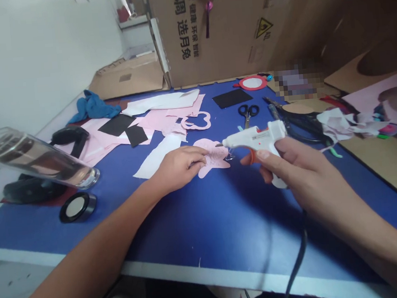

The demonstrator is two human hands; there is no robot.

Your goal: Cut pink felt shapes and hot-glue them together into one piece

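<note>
My right hand is wrapped around the handle of a white hot glue gun, index finger at its orange trigger. The gun's metal nozzle points left, over the upper right of a pink scalloped cutout on the table. Thin strands and a small wiry bit lie by the cutout's right edge. With its fingers bent and together, my left hand grips the cutout's left side; the fingertips are partly hidden. Beneath and behind that hand lies a white piece of sheet.
Scissors, a pink heart-shaped ring and black squares lie beyond. A tilted-looking glass bottle and a black tape roll are at left. The gun's cord hangs over the front edge. A big cardboard box stands behind.
</note>
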